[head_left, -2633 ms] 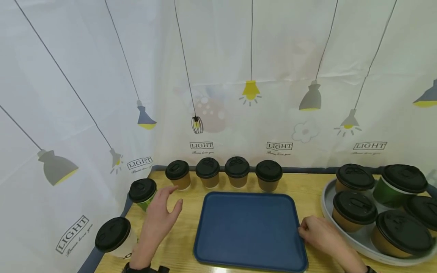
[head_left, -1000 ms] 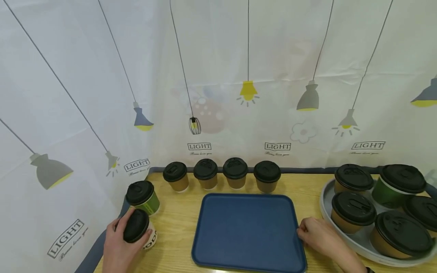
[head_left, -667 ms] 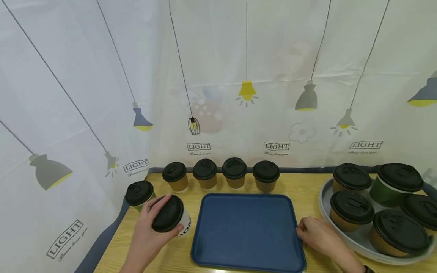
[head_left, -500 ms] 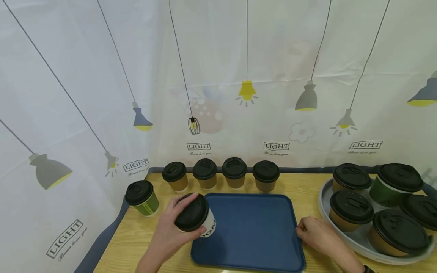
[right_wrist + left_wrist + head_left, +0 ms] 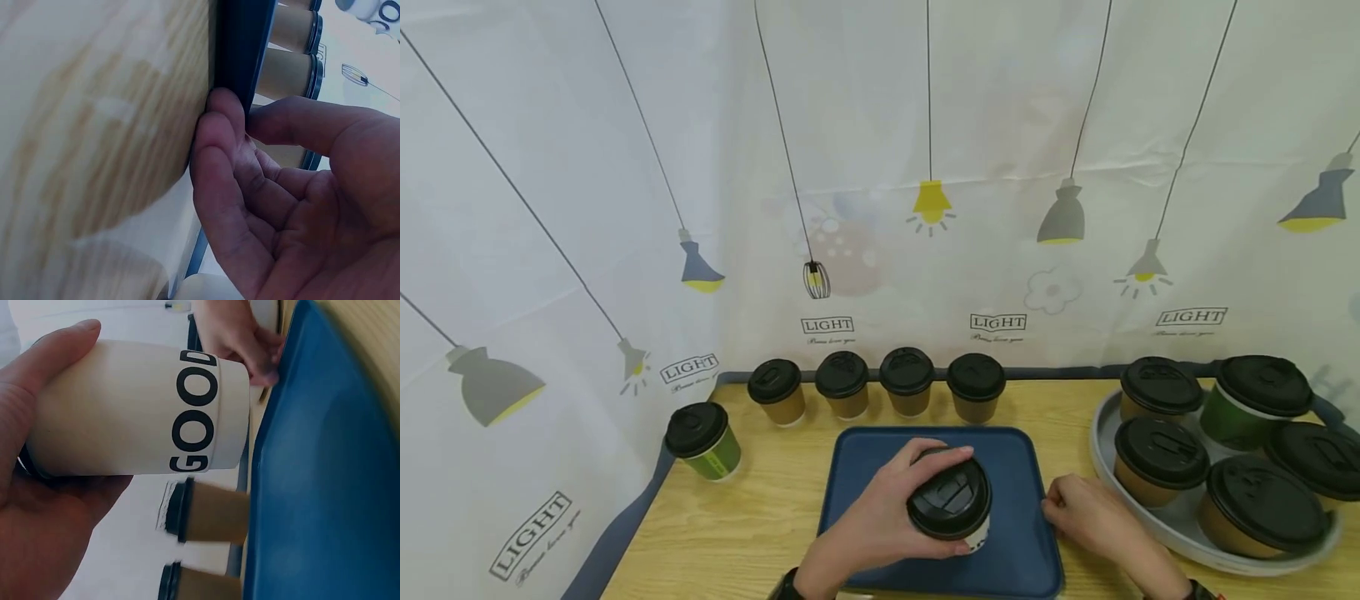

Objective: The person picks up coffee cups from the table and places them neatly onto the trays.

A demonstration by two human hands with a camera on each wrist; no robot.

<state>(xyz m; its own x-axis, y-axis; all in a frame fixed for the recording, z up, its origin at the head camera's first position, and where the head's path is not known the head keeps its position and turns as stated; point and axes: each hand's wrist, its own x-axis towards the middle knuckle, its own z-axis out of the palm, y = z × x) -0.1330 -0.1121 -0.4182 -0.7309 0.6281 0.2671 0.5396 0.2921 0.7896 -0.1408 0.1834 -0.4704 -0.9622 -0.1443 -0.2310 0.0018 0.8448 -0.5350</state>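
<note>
My left hand (image 5: pixel 887 508) grips a white paper coffee cup (image 5: pixel 131 409) with a black lid (image 5: pixel 951 496), its fingers and thumb curled round the upper part. The word GOOD shows in black near the cup's base. The cup is held over the blue rectangular tray (image 5: pixel 868 450), right of its middle. At the tray's right edge, my right hand (image 5: pixel 1086 512) pinches the rim; the right wrist view shows its thumb (image 5: pixel 290 122) on one side of the rim and curled fingers (image 5: pixel 215 181) on the other.
Several brown lidded cups, one of them a small cup (image 5: pixel 976 392), line the back of the wooden table (image 5: pixel 760 508). A green cup (image 5: pixel 707 442) stands at the left. On the right, a round grey tray (image 5: pixel 1180 542) bears several cups. A printed curtain (image 5: pixel 880 167) hangs behind.
My left hand reached to the left, took hold of the white cup beside the green one, and carried it right over the blue tray. My right hand stays at the tray's edge.
</note>
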